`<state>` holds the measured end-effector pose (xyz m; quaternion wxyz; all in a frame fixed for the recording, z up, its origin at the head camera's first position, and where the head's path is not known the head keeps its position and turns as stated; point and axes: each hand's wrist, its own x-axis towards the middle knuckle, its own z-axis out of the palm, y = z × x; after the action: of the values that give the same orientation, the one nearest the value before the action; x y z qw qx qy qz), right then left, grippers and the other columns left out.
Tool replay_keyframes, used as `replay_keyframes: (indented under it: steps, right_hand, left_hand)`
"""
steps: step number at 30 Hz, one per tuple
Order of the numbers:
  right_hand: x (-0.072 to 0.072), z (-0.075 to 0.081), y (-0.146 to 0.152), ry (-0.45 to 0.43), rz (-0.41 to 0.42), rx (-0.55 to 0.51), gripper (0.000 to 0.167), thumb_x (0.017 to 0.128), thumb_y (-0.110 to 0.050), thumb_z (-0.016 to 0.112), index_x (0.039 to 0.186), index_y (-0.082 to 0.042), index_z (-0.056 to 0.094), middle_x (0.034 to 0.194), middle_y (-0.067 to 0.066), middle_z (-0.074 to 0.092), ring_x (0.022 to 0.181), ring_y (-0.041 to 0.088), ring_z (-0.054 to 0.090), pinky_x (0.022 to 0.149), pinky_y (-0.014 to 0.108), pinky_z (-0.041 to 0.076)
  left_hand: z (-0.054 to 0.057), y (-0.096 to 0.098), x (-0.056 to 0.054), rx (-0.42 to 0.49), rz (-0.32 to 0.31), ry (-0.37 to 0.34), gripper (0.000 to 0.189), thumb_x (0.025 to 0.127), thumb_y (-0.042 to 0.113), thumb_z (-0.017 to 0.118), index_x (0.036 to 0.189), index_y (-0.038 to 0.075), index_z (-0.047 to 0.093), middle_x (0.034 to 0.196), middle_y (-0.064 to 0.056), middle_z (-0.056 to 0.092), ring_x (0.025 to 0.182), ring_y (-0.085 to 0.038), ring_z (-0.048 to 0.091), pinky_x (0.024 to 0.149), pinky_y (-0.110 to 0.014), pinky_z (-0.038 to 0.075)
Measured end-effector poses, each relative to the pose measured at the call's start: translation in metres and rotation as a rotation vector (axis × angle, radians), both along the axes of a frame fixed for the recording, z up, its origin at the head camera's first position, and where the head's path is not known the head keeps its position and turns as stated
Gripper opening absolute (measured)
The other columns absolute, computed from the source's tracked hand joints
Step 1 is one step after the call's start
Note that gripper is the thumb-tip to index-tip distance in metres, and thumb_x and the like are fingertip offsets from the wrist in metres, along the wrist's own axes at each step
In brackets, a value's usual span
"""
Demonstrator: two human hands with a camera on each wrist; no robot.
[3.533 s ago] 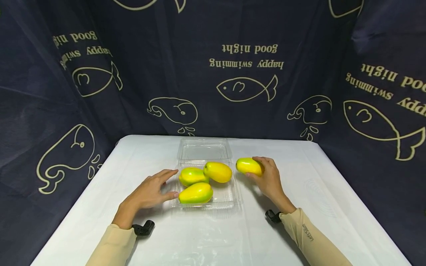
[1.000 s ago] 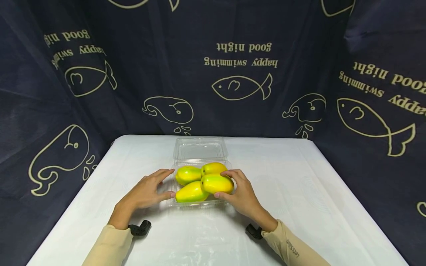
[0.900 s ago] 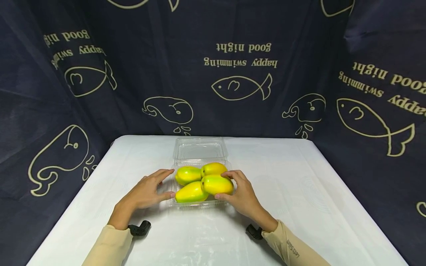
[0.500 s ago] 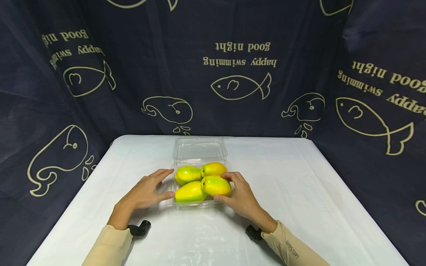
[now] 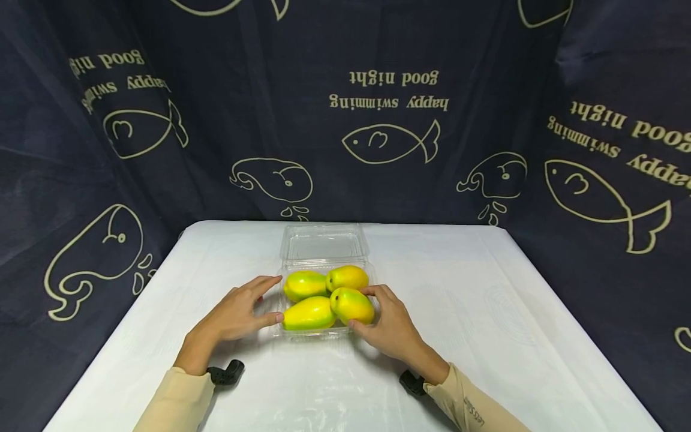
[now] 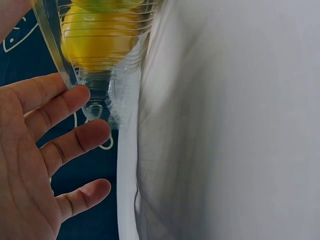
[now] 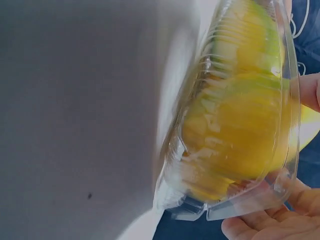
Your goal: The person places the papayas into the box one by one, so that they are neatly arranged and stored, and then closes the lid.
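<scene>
1. Navy curtain [image 5: 394, 192], printed with pale fish and upside-down lettering, hangs behind a white-covered tabletop [image 5: 459, 282].
2. Right hand [image 5: 394, 329]: thumb and fingers curve round the right end of the front-right mango [image 5: 351, 307], gripping it.
3. That mango is at the front right of the clear plastic container [image 5: 318, 334], its dark-spotted end beside the front-left mango [image 5: 309, 314]. Whether it bears fully on the base cannot be told.
4. Left hand [image 5: 236, 313]: spread wide, thumb well apart from the fingers, fingertips at the container's left edge. It grips no fruit and seems to steady the container.
5. Farther back in the container, the rear-left mango [image 5: 305, 285] and rear-right mango [image 5: 348, 278] lie side by side.
6. Beyond them, the transparent lid [image 5: 325, 245] lies folded back behind the container.
7. The step in hand looks like settling the fourth mango into its corner. Next, I judge, the right hand should seat it low, then loosen and lift clear without dragging the rim, while the left guards against sliding.
</scene>
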<state>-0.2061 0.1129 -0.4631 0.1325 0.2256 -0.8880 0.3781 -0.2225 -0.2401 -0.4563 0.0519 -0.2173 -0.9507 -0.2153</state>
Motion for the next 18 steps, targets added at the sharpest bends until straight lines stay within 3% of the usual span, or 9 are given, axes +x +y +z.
replay_keyframes:
  steps: [5,11,18]
  right_hand:
    - [-0.0002,-0.0004,0.0023,0.020,-0.025,0.015,0.057,0.076,-0.037,0.084,0.125,-0.014,0.065,0.129,0.002,0.063,0.121,0.026,0.063,0.097,0.044,0.053]
    - [-0.0022,-0.0005,0.0045,0.063,-0.002,0.007,0.059,0.076,-0.036,0.086,0.124,-0.009,0.067,0.127,0.005,0.066,0.122,0.024,0.063,0.099,0.043,0.053]
    - [-0.0049,0.0020,0.0049,0.086,0.019,-0.018,0.061,0.076,-0.039,0.087,0.125,-0.009,0.067,0.127,0.004,0.065,0.120,0.024,0.063,0.098,0.045,0.053]
  left_hand:
    - [-0.0010,-0.0002,0.0002,-0.001,0.003,0.000,0.088,0.085,0.075,0.059,0.155,0.026,0.039,0.151,0.007,0.047,0.104,-0.015,0.065,0.101,-0.064,0.039]
    - [-0.0020,-0.0001,0.0001,-0.003,-0.003,0.003,0.089,0.085,0.075,0.059,0.155,0.025,0.039,0.151,0.006,0.047,0.104,-0.016,0.066,0.101,-0.060,0.041]
    - [-0.0014,-0.0003,-0.0006,0.000,0.010,-0.007,0.089,0.084,0.076,0.059,0.156,0.028,0.038,0.151,0.007,0.048,0.105,-0.016,0.065,0.101,-0.069,0.038]
